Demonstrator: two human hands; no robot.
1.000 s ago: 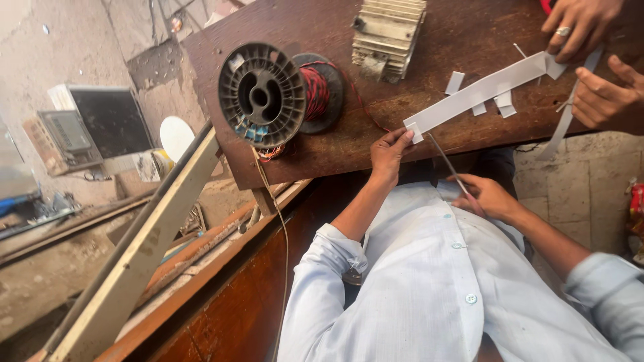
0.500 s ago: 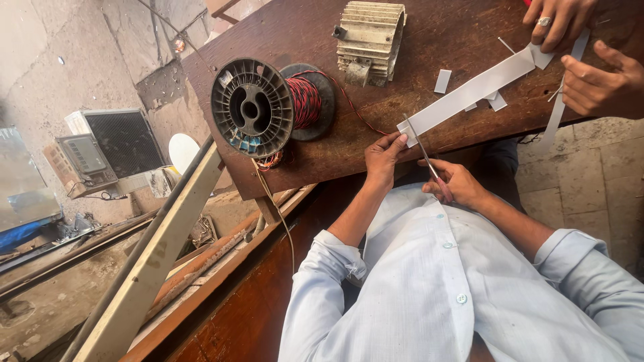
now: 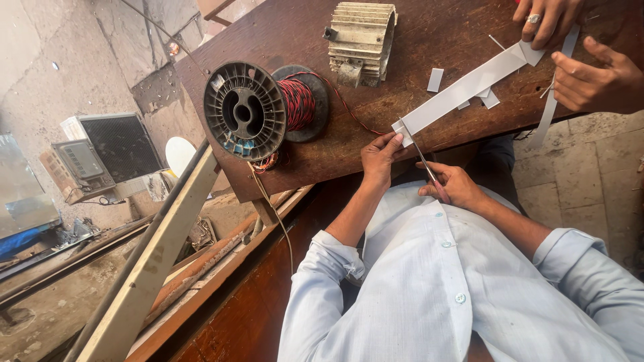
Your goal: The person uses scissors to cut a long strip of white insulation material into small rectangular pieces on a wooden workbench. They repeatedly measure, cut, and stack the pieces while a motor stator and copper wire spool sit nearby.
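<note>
the wooden table [image 3: 416, 60] takes up the top of the view. at about 10 o'clock a big black spool [image 3: 258, 110] wound with red wire is lying on its side, and a ribbed metal casing [image 3: 362, 33] sits at 12. a long white strip [image 3: 463, 90] is stretched from the centre up toward 2 o'clock, where the far end is held by another person's hands [image 3: 583, 64]. the near end is pinched by the left hand [image 3: 381, 157], closed on it. the right hand [image 3: 459, 188] is gripped round scissors [image 3: 422, 161], blades open at the strip's end. a few small cut pieces [image 3: 436, 80] are already lying by the strip, so some trimming looks done, but most of the strip is left uncut.
</note>
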